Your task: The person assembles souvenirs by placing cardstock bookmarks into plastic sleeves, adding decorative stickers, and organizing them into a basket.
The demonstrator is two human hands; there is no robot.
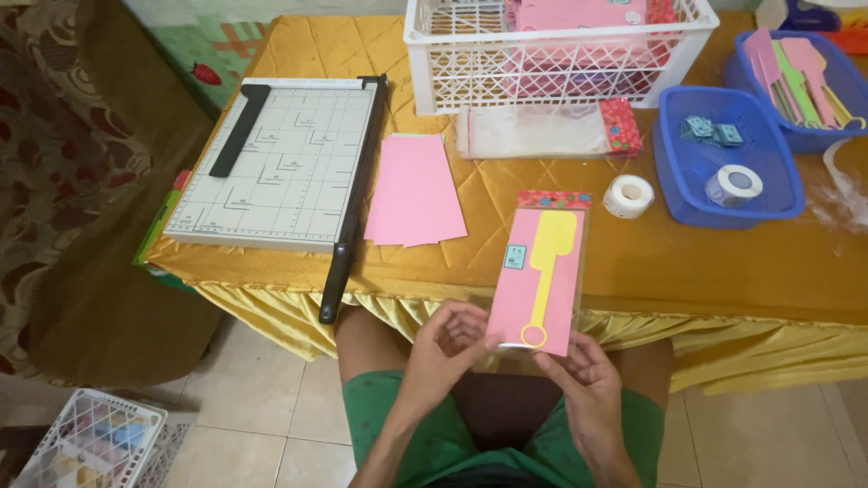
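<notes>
both hands pinch pink packet (535,276) at its near end — left hand (449,342) at 7, right hand (583,372) at 5 — long axis toward 12

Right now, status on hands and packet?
Left hand and right hand both pinch the pink packet at its bottom edge. Packet over table edge. Nothing in the way.

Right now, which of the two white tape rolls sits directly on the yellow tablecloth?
The white tape roll left of the blue plastic basket; the other roll lies inside that basket.
</notes>
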